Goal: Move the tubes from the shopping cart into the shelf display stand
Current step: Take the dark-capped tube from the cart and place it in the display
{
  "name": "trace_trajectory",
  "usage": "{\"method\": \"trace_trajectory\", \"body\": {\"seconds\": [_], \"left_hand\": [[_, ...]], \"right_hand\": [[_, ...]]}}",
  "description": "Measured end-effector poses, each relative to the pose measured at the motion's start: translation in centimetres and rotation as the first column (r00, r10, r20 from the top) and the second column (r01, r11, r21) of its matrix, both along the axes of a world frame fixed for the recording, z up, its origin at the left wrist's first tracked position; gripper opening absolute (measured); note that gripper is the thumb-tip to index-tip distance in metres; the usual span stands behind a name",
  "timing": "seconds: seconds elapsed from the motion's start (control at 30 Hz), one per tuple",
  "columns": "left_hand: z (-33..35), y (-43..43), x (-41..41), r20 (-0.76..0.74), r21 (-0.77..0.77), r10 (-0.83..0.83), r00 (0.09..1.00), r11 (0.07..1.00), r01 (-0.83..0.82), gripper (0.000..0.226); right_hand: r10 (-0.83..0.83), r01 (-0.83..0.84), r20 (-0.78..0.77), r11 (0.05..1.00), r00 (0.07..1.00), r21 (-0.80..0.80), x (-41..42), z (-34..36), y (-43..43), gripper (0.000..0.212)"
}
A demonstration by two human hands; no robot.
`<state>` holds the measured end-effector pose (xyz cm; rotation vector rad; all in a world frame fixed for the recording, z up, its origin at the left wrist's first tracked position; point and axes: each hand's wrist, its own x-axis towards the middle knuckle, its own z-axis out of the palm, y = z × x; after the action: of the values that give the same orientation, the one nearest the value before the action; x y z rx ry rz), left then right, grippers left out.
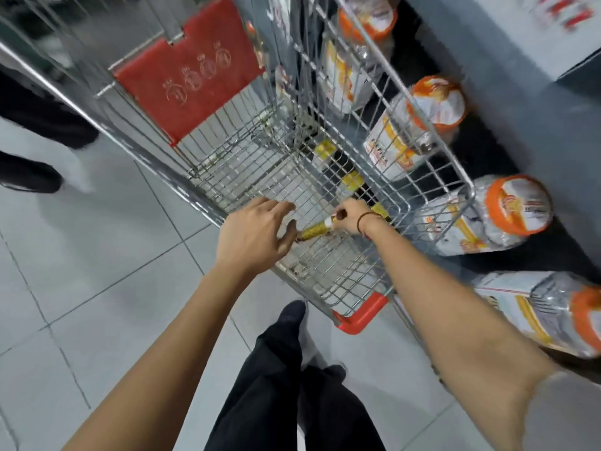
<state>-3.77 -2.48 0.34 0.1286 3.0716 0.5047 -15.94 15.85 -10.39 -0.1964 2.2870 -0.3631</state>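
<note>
1. The floor (97,288) is pale grey tile, and the person's dark trouser legs (276,385) show at the bottom of the view
2. The shopping cart (208,209) is bare wire with a red corner bumper (361,315) at its near end and a red child-seat flap (192,73) at the far end; its basket floor is mostly bare mesh
3. Along the cart's right side a dark shelf (536,125) holds a row of large clear jars with orange lids (507,213), lying on their sides with the lids turned up toward the camera
4. The left hand (253,236) reaches over the cart's near-left rim with fingers spread and loose, gripping nothing; its fingertips lie just beside the gold end of the tube
5. The right hand (353,216), a dark cord bracelet (366,219) on its wrist, is closed around the white end of a tube (317,228)
6. That tube is gold and white, held inside the basket just above the mesh; its long axis lies nearly level, sloping slightly down to the left, gold end pointing at the left hand
7. More yellow tubes (353,182) lie in a line along the basket's right wall, beyond the right hand; motion blur hides their print
</note>
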Motion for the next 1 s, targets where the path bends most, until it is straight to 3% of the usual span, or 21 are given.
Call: {"method": "trace_trajectory", "body": {"seconds": [0.13, 0.23, 0.47, 0.67, 0.77, 0.87, 1.0], "left_hand": [[0.1, 0.1, 0.0, 0.015, 0.011, 0.018, 1.0, 1.0, -0.018, 0.025], [0.5, 0.1, -0.1, 0.074, 0.047, 0.046, 0.996, 0.998, -0.049, 0.024], [2.3, 2.9, -1.4, 0.154, 0.147, 0.058, 0.986, 0.986, -0.081, 0.024], [5.8, 11.5, -3.9, 0.139, 0.246, -0.203, 0.969, 0.955, 0.164, 0.03], [8.4, 16.8, -5.3, -0.031, 0.326, -0.34, 0.94, 0.885, 0.331, 0.028], [10.7, 21.9, -6.4, -0.243, 0.333, -0.48, 0.843, 0.775, 0.537, 0.029], [11.5, 27.1, -7.9, -0.301, 0.221, -0.626, 0.719, 0.688, 0.691, 0.043]], "right_hand": [[-0.176, 0.162, -0.129, 0.981, 0.976, -0.11, 1.1, 5.1, 1.2, 0.026], [-0.308, 0.255, -0.233, 0.939, 0.922, -0.231, 2.2, 10.0, 3.1, 0.03], [-0.375, 0.237, -0.442, 0.911, 0.815, -0.337, 6.0, 22.4, 9.9, 0.037], [-0.399, 0.287, -0.595, 0.917, 0.698, -0.278, 9.9, 32.0, 17.4, 0.044], [-0.392, 0.311, -0.651, 0.919, 0.65, -0.242, 11.5, 35.6, 20.7, 0.042], [-0.367, 0.341, -0.677, 0.923, 0.638, -0.178, 12.8, 38.0, 23.6, 0.04], [-0.38, 0.397, -0.68, 0.907, 0.627, -0.14, 13.7, 40.0, 26.5, 0.043]]}}
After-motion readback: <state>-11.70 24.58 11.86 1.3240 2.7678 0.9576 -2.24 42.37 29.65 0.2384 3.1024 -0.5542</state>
